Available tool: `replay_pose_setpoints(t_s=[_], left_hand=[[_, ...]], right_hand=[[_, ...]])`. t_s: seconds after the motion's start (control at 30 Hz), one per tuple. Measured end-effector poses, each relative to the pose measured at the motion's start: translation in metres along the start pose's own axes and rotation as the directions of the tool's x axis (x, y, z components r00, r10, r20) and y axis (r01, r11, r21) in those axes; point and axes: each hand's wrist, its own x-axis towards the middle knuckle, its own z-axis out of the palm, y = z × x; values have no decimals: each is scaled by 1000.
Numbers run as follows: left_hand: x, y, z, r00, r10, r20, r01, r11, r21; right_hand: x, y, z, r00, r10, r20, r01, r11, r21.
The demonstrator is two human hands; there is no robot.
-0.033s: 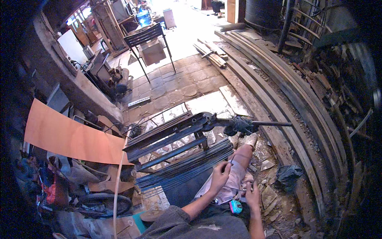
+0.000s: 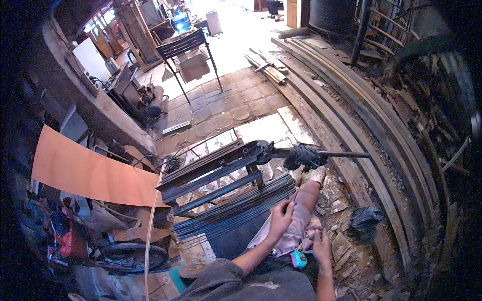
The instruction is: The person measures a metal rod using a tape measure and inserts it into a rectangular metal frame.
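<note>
reaching out over the pink-clad lap [image 2: 285,243], the left hand [image 2: 281,219] slants forward with thumb and fingertips drawn together; whether they pinch something thin, i cannot tell. the right hand [image 2: 322,246] sits lower and nearer the body, fingers bent and pointing up; i cannot tell whether it grips anything. a teal and pink tape measure [image 2: 298,259] rests between the two arms, just beside the right hand. the bundle of thin rods [image 2: 233,214] lies left of the left hand, near the dark metal frame [image 2: 211,179]. a crumpled dark plastic bag [image 2: 364,222] lies to the right, its contents hidden; a blue water jug [image 2: 181,22] stands far off, its fill unclear.
</note>
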Motion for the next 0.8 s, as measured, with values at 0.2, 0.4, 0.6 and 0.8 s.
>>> replay_pose_setpoints(t_s=[0.2, 0.4, 0.6, 0.8], left_hand=[[22, -31, 45, 963, 191, 190, -216, 969, 120], [-23, -3, 23, 816, 10, 578, -162, 964, 211], [-29, -37, -1, 759, -51, 649, -69, 985, 159], [-14, -33, -4, 851, -250, 463, 464, 771, -437]], right_hand=[[-11, 36, -42, 957, 292, 1, -217, 709, 671], [-3, 124, -91, 864, 445, -235, -235, 770, 594], [23, 233, -78, 788, 612, -67, -267, 438, 859], [113, 226, -51, 839, 544, -7, -210, 335, 918]])
